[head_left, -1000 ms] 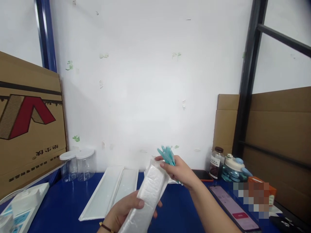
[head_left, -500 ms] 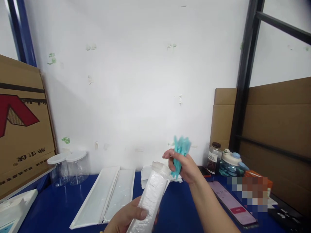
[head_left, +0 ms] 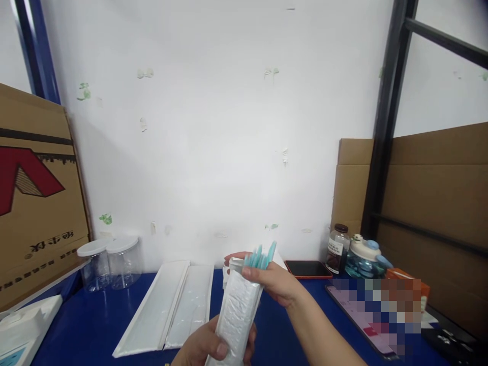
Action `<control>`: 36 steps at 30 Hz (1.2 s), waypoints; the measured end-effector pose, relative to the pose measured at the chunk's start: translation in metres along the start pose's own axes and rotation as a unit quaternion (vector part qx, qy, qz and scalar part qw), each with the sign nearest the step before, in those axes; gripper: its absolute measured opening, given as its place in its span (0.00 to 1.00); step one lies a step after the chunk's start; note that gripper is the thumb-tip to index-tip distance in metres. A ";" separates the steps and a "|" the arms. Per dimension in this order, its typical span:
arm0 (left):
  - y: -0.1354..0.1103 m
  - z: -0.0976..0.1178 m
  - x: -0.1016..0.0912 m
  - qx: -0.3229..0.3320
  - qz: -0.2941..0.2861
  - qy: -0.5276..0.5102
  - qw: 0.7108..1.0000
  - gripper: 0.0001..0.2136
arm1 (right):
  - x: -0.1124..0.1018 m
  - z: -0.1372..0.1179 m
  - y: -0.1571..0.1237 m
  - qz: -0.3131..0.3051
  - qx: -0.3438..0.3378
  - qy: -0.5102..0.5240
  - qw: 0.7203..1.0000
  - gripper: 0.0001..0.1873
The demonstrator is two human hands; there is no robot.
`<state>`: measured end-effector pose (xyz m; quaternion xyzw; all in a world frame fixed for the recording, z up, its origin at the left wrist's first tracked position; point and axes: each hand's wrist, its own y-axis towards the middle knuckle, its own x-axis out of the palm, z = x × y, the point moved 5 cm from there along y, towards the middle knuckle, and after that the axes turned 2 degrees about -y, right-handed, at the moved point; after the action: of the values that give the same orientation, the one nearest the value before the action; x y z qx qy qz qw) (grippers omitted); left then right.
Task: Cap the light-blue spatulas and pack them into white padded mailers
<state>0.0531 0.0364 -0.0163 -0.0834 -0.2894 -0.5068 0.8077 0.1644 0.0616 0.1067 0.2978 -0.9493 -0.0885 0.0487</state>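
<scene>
My left hand (head_left: 208, 348) is closed round the lower part of a long white padded pouch (head_left: 237, 310), held upright over the blue table (head_left: 91, 330). My right hand (head_left: 272, 282) pinches a bunch of slim teal sticks (head_left: 260, 256) at the pouch's open top. The sticks point up and slightly right, and their lower ends sit at the mouth of the pouch, hidden by my fingers.
Flat white pouches (head_left: 168, 305) lie on the table behind my hands. Two clear jars with white lids (head_left: 109, 262) stand at the left by a cardboard box (head_left: 34, 203). At the right are a phone (head_left: 308, 268), a brown-capped bottle (head_left: 337, 249) and a blue water bottle (head_left: 362, 260).
My right hand, which had lifted the teal sticks up and to the right, has come back down and left to the pouch's mouth. The pouch stays in my left hand.
</scene>
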 end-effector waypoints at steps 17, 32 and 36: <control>-0.001 0.011 0.009 -0.021 -0.030 -0.124 0.992 0.31 | -0.014 -0.006 0.001 0.037 -0.026 -0.116 0.992 0.21; 0.000 0.015 0.018 -0.036 -0.032 -0.102 0.994 0.30 | -0.025 -0.016 0.000 0.180 -0.129 -0.160 0.962 0.12; 0.000 0.017 0.020 -0.029 -0.010 -0.108 0.994 0.31 | -0.012 -0.015 0.000 0.156 -0.105 -0.203 0.961 0.12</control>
<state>0.0526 0.0279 0.0088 -0.1583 -0.3605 -0.5114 0.7639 0.1765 0.0667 0.1208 0.1146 -0.9593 -0.2376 -0.1008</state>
